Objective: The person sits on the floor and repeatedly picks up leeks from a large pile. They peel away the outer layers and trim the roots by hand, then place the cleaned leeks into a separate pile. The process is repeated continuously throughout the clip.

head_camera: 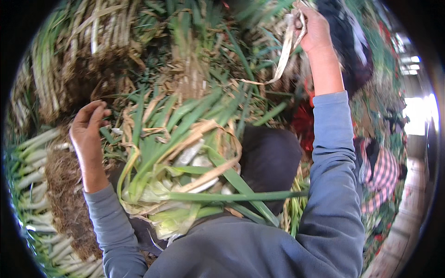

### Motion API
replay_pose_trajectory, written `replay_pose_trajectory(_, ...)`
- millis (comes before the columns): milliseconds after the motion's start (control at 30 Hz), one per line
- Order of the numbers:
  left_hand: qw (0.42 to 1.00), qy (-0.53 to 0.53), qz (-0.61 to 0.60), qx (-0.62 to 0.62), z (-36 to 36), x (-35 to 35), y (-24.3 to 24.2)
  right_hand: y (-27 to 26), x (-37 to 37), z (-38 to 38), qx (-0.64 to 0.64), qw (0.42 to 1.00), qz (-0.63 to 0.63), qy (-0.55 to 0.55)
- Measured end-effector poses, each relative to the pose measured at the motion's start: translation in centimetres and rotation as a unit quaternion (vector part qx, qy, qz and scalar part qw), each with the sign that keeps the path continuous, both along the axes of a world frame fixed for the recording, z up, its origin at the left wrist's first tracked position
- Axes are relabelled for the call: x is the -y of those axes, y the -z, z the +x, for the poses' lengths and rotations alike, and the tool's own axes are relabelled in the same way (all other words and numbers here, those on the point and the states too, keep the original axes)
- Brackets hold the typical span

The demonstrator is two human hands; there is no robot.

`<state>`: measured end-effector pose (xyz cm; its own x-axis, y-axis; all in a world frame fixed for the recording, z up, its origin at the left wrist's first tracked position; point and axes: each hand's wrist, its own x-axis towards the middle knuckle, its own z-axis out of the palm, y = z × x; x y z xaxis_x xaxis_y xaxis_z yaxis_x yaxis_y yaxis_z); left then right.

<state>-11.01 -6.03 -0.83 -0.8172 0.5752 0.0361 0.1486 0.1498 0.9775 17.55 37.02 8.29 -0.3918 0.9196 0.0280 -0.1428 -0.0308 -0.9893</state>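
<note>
My right hand (314,29) is stretched out at the upper right. Its fingers are closed on a dry, pale leek leaf (285,52), whose thin tip hangs down and curls to the left. Off to the left, my left hand (88,127) is raised with bent fingers and holds nothing that I can see. Across my lap lies a heap of stripped leek leaves (194,166), some green and limp, others brown and dry. The dark knee of my trousers (271,163) shows beside this heap.
Trimmed leeks with roots are stacked at the upper left (94,31), and a row of leeks (34,194) runs down the left side. Leaf scraps (222,59) cover the ground ahead. A red bag (302,121) sits near my right forearm. Another person in checked clothing (382,170) is at the right.
</note>
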Motion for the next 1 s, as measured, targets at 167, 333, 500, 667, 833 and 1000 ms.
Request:
replay_pose_trajectory(167, 1.000, 0.006, 0.015, -0.006, -0.8, 0.0, 0.8, -3.3, 4.4, 14.7, -0.100, 0.988, 0.107, 0.056)
replay_pose_trajectory(333, 1.000, 0.012, 0.005, -0.006, -1.7, 0.2, 1.4, -1.9, 10.2, 28.5, -0.073, 0.964, 0.116, 0.230)
replay_pose_trajectory(500, 0.999, 0.012, 0.016, 0.035, -2.4, -0.1, 2.0, 1.5, 14.8, 34.8, -0.090, 0.919, 0.100, 0.370)
replay_pose_trajectory(667, 0.998, 0.023, 0.028, 0.049, -2.7, -0.5, 2.6, 5.7, 16.5, 36.6, -0.083, 0.905, 0.101, 0.404)
replay_pose_trajectory(833, 0.998, 0.029, 0.025, 0.051, -2.6, -0.5, 2.8, 10.3, 17.2, 39.1, -0.155, 0.849, 0.056, 0.502)
replay_pose_trajectory(1000, 0.998, 0.018, 0.026, 0.054, -1.6, -0.8, 1.7, 19.6, 17.9, 43.3, -0.156, 0.757, -0.035, 0.633)
